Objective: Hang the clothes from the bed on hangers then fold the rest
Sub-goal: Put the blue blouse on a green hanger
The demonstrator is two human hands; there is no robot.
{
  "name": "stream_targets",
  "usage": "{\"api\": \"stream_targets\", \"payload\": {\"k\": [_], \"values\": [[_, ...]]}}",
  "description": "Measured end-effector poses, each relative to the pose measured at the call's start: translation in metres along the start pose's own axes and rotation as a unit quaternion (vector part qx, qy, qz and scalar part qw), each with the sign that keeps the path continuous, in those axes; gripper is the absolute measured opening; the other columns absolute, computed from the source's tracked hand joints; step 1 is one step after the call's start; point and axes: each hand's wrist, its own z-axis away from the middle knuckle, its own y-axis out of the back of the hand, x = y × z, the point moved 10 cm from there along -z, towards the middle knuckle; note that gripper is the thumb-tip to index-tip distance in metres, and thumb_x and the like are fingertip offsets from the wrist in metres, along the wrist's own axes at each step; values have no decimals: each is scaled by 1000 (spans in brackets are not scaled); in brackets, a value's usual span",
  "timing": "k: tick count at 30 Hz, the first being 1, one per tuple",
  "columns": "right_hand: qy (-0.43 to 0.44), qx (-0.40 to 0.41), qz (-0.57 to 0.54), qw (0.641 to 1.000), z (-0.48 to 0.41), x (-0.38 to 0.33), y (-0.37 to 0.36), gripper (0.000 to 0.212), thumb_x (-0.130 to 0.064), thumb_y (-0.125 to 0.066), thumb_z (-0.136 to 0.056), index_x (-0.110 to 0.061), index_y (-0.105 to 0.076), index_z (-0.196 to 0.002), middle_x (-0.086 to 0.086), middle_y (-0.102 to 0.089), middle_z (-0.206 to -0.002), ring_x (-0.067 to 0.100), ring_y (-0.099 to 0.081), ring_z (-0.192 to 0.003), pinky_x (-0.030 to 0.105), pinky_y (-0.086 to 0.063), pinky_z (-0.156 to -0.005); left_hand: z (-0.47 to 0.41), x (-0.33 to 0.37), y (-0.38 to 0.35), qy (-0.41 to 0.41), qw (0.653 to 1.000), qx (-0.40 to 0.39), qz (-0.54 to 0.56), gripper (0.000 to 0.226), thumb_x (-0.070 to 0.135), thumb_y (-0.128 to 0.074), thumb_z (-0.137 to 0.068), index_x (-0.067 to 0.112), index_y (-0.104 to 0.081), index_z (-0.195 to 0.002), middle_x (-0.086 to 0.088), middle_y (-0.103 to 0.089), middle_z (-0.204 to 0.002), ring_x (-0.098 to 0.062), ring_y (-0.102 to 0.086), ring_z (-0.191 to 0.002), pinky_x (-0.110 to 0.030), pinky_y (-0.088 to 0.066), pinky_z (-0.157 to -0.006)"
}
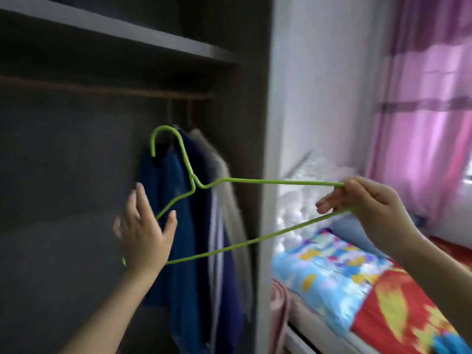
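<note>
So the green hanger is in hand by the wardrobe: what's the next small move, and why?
Probably swing the green hanger toward the bed to fetch a garment. It is bare, the right hand grips one end, the left hand is open and holds nothing, and the blue clothes behind it already hang.

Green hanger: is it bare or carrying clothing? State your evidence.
Bare. The hanger is plain wire, nothing draped on it; the right hand pinches one corner.

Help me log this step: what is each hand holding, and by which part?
The right hand pinches the green hanger at one end, where the shoulder and bottom wires meet. The left hand is open and spread, gripping nothing.
</note>
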Motion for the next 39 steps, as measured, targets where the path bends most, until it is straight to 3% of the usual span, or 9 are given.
{"api": "stream_targets", "payload": {"k": [4,8,14,18,21,23,27,34,39], "values": [[-119,138,-47,982,56,35,170,56,-8,-32,-96,-14,-71,-57,10,-68,-56,18,-67,-55,20,-53,-55,48,89,-113,45,978,-186,85,24,11,-53,-92,0,-63,-111,-29,-67,-96,-47,-60,-90,-46,-44,-79],[-225,245,-61,941,149,58,323,57,-14,-31,-97,-10,-72,-57,10,-68,-56,18,-68,-57,20,-53,-55,126,208,-188,-19,954,-260,150,26,18,-48,-92,0,-66,-88,-31,-65,-86,-49,-60,-81,-45,-44,-66],[-413,354,11,839,311,105,464,49,-9,-34,-94,-7,-68,-59,9,-68,-58,17,-66,-54,20,-49,-53,256,330,-285,-15,871,-428,241,15,10,-54,-91,6,-69,-88,-13,-71,-85,-37,-63,-88,-39,-45,-75],[-556,272,259,742,402,141,493,30,-2,-45,-92,-7,-59,-65,7,-60,-61,16,-53,-54,19,-40,-52,336,384,-334,-43,827,-507,238,21,9,-53,-91,12,-69,-104,-14,-69,-101,-35,-61,-97,-39,-45,-76],[-617,138,385,672,443,181,493,23,-20,-54,-92,-15,-56,-70,2,-59,-72,17,-52,-71,29,-44,-74,399,419,-372,-73,795,-554,238,22,13,-54,-92,17,-69,-108,-11,-68,-108,-33,-60,-101,-38,-46,-78],[-623,98,379,677,446,208,487,13,-30,-57,-91,-19,-58,-83,-2,-60,-82,14,-53,-81,30,-43,-83,437,441,-392,-104,769,-586,232,23,16,-53,-92,21,-68,-109,-6,-69,-108,-30,-59,-103,-36,-47,-78],[-582,169,334,722,407,250,501,10,-28,-60,-89,-18,-62,-89,-5,-61,-74,9,-55,-73,28,-44,-72,484,491,-441,-143,737,-619,232,24,20,-49,-95,25,-65,-112,0,-68,-104,-23,-56,-100,-29,-40,-68],[-584,271,317,696,372,302,572,11,-22,-58,-92,-17,-66,-85,-4,-60,-67,12,-53,-66,31,-44,-70,515,539,-551,-113,676,-699,203,22,21,-51,-91,28,-66,-105,4,-67,-90,-17,-58,-82,-29,-42,-65],[-624,275,365,633,381,320,613,26,-37,-56,-91,-14,-61,-79,-2,-64,-74,14,-56,-72,32,-44,-75,548,586,-584,-143,638,-730,202,18,22,-51,-91,30,-66,-98,3,-67,-91,-21,-59,-85,-30,-39,-63]]}}
